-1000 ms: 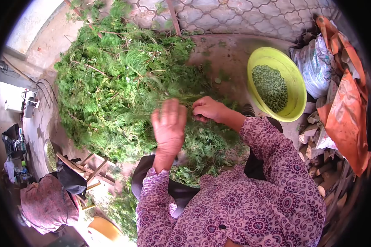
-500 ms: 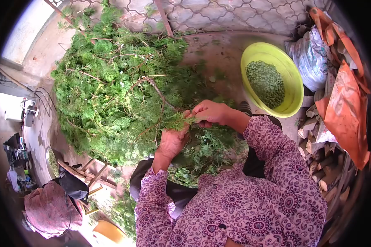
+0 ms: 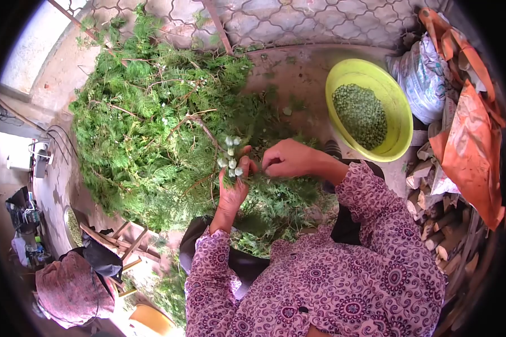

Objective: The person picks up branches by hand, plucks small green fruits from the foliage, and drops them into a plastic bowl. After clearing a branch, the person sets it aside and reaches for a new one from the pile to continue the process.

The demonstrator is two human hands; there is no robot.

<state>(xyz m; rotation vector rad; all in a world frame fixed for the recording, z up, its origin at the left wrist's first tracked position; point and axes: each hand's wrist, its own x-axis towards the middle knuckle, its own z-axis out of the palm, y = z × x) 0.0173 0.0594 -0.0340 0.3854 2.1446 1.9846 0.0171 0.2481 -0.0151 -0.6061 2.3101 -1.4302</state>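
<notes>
My left hand (image 3: 233,194) is closed around a leafy evergreen branch (image 3: 209,133). At its fingertips a cluster of pale green cones (image 3: 231,160) stands out from the foliage. Just to the right, apart from the cluster, my right hand (image 3: 288,159) has its fingers curled together; anything inside them is hidden. Both hands are above a large heap of cut green branches (image 3: 135,129). To the right of the heap, a yellow-green basin (image 3: 400,132) holds many small green cones (image 3: 361,115).
A white woven sack (image 3: 424,84) and an orange sack (image 3: 478,163) stand at the right, above stacked firewood (image 3: 447,238). At the lower left are a wooden frame (image 3: 130,247), a cloth-covered object (image 3: 73,286) and a yellow container (image 3: 152,319). A wire mesh (image 3: 298,22) runs along the back.
My right hand has drawn apart from my left hand, slightly to the right. The cone cluster now shows at my left fingertips, where green foliage was before.
</notes>
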